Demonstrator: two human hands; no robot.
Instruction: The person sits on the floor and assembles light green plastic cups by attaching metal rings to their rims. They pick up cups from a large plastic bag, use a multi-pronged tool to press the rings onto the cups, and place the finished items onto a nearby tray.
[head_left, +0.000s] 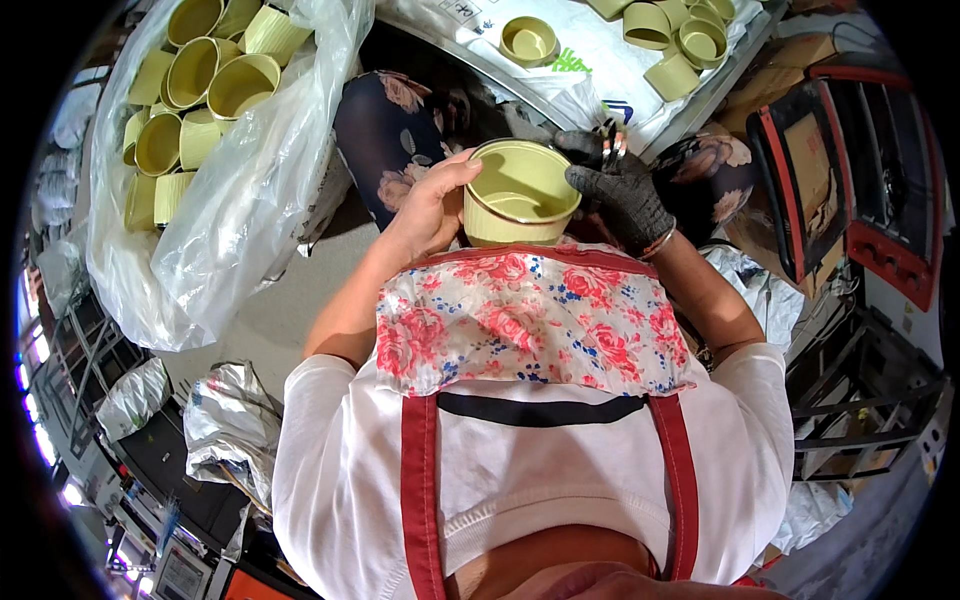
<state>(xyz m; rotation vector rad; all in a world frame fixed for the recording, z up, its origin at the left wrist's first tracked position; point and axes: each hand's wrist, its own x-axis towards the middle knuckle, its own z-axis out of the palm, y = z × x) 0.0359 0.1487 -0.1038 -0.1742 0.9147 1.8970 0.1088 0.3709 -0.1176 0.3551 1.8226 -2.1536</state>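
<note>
A pale green round pot (520, 185) with a thin brown rim is held tilted in front of my apron, its hollow inside facing up. My bare left hand (435, 205) grips its left side, the thumb over the rim. On the other side is my right hand (625, 195), in a dark grey knitted glove. Its thumb touches the pot's right rim. The fingers are curled, and a small thin object (613, 142) with orange and white bits shows at them; its kind is unclear. The pot's underside is hidden.
A big clear plastic bag (240, 220) full of similar pots stands at my left. Ahead, a table (690, 120) covered with white plastic carries one pot (529, 42) and several more at its right. Red-and-black frames (800, 180) stand to the right, crumpled silver bags (232, 425) lower left.
</note>
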